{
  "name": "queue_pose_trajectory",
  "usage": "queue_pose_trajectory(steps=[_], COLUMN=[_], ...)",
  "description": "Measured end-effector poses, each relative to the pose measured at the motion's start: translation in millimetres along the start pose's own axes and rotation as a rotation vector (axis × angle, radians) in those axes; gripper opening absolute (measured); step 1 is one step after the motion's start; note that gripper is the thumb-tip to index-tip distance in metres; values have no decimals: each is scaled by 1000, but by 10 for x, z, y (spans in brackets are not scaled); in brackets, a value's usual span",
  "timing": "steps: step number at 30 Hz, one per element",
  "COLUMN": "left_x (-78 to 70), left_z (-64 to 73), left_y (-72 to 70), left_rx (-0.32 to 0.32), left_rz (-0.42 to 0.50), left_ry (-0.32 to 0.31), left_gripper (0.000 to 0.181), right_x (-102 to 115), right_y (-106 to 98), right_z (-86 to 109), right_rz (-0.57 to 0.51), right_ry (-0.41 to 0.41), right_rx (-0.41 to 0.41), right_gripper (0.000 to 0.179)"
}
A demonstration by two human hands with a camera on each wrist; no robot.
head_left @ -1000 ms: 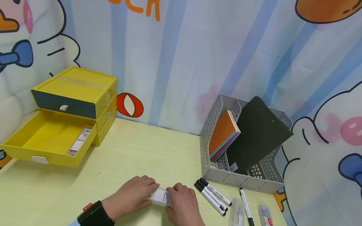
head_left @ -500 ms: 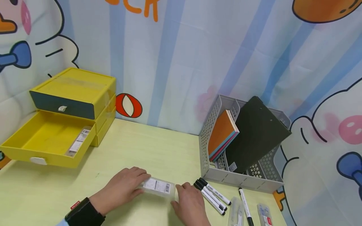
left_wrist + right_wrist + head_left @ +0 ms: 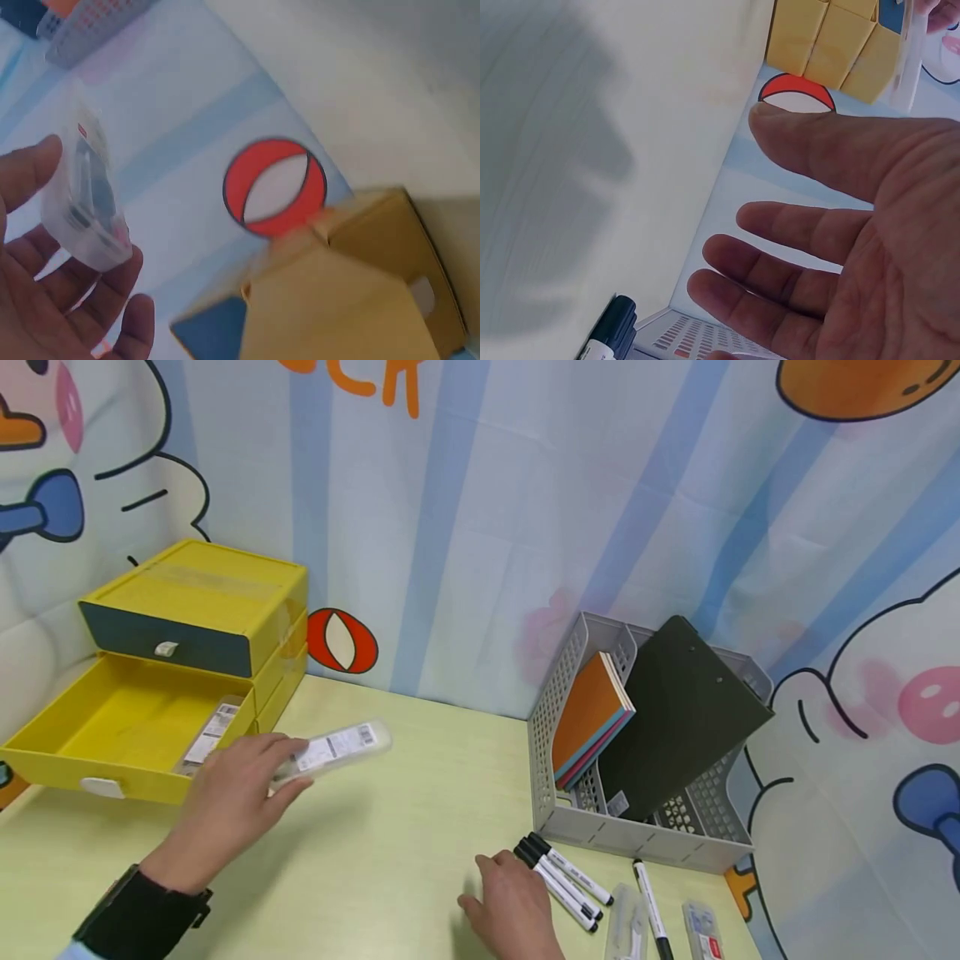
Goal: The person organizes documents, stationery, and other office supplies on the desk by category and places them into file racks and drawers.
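Observation:
My left hand (image 3: 236, 797) pinches one end of a clear plastic case (image 3: 337, 747) with a white barcode label, held above the table near the pulled-out yellow drawer (image 3: 112, 702). In the left wrist view the case (image 3: 90, 191) sits between thumb and fingers, with dark items showing through its wall. A similar labelled case (image 3: 210, 735) lies along the drawer's right side, partly behind my left hand. My right hand (image 3: 513, 906) holds nothing and hovers beside several black-capped markers (image 3: 566, 881); its thumb and fingers are spread loosely in the right wrist view.
A grey perforated file holder (image 3: 645, 835) stands at the back right with notebooks (image 3: 592, 714) and a dark clipboard (image 3: 682, 718). Near the front right lie a clear case (image 3: 628, 922), a single marker (image 3: 654, 910) and a small box (image 3: 703, 931). The drawer unit (image 3: 202, 585) stands at the left.
My left hand has carried the clear case from the table's front middle up and left toward the drawer. My right hand has let go of it and stays near the markers.

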State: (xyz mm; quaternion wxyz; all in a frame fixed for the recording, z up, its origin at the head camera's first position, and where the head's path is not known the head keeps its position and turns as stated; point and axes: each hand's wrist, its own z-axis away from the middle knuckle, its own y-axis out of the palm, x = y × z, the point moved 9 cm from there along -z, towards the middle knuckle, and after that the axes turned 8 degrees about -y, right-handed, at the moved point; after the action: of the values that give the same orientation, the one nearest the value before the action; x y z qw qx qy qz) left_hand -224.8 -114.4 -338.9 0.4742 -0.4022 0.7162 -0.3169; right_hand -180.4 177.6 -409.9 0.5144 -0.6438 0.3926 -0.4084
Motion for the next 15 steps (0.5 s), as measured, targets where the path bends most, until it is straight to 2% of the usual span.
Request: queue_pose_trajectory(steps=[3,5,9,11,13,15], left_x=[240,414,770,923,1043,1129], left_z=[20,40,89,121,143,145], left_y=[-235,-376,-561,-619,-663,-692], left_rx=[-83,-122,-125,-108,-94,-94], left_rz=[-35,-65,-122,-151,-173,-188], left_ry=[-87,-170,-370,-463,-529,-570], left_gripper=[56,58,61,59,58,55], right_x=[-29,-49,-80,-92,-97,-109], right_y=[-2,-9,-18,-12,-14,-11], right_z=[7,9,15,18,19,24], right_rz=[-1,-3,-17,-18,-18,-16], right_ry=[11,22,31,31,32,35], right_rx=[-3,-1,-3,0,-5,-8], right_gripper=[49,49,48,48,48,48])
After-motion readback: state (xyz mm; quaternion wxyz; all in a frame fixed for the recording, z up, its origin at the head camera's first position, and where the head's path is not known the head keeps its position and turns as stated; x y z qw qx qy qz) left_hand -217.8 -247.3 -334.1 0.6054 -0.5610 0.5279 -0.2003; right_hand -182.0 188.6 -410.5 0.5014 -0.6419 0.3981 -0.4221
